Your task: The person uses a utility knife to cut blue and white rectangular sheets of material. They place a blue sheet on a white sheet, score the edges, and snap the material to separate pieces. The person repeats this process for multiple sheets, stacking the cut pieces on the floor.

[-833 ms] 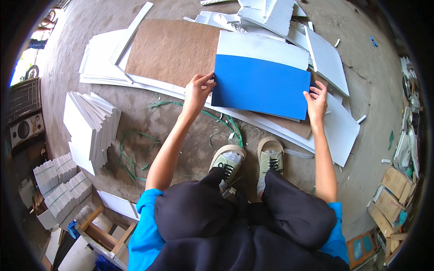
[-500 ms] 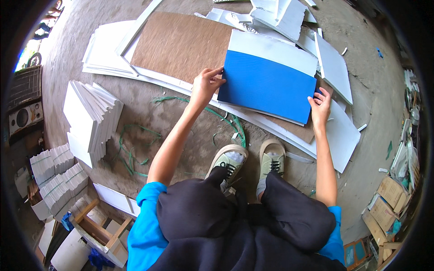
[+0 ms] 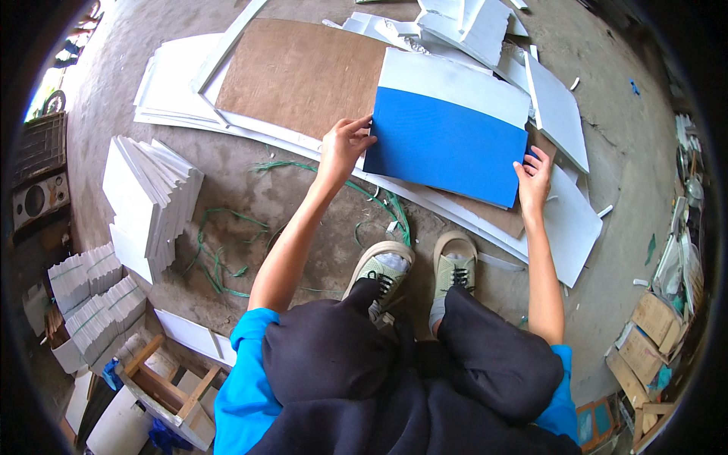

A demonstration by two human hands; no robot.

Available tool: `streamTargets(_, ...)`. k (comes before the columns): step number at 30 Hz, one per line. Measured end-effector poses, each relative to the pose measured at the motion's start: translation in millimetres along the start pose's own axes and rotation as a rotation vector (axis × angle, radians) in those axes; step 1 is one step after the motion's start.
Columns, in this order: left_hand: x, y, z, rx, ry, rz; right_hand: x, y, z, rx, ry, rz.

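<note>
A blue rectangular sheet (image 3: 449, 144) lies over the near part of a white foam-like board (image 3: 455, 82), whose far strip stays uncovered. My left hand (image 3: 345, 148) has thumb and fingers closed at the left edge of the blue sheet. At the opposite edge, my right hand (image 3: 535, 182) grips the sheet's near right side, its thumb at the edge and its fingers bent. Beneath lies a brown board (image 3: 299, 76), showing mostly on the left, on top of larger white boards (image 3: 265, 130).
A fanned stack of white panels (image 3: 144, 201) stands on the left, with tied bundles of white pieces (image 3: 106, 307) nearer. Green twine (image 3: 201, 258) trails across the floor. Broken white boards (image 3: 474, 34) lie at the far side. Flattened cardboard (image 3: 644, 337) sits at the right.
The blue sheet has slid slightly nearer over the white board, so less white shows along its near edge. Both hands have stayed at its sides.
</note>
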State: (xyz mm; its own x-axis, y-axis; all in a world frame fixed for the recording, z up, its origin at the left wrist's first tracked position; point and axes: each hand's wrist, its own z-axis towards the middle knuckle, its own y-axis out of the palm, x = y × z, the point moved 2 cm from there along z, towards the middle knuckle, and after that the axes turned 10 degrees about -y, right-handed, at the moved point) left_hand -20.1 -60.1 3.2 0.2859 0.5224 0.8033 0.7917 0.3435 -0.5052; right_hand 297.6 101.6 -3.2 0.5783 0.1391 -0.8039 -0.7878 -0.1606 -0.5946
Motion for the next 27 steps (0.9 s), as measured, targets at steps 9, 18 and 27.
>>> streamTargets(9,-5.5,5.7,2.3,0.031,0.032,0.033,10.0,-4.4,4.2,0.017,-0.057,0.108)
streamTargets(18,-10.6,6.4,3.7,0.033,0.005,0.087,-7.5,-9.5,-1.7,0.002,-0.020,0.005)
streamTargets(27,-10.5,9.3,3.6,0.051,0.008,0.152,-6.4,-8.2,-6.8,-0.007,-0.023,0.001)
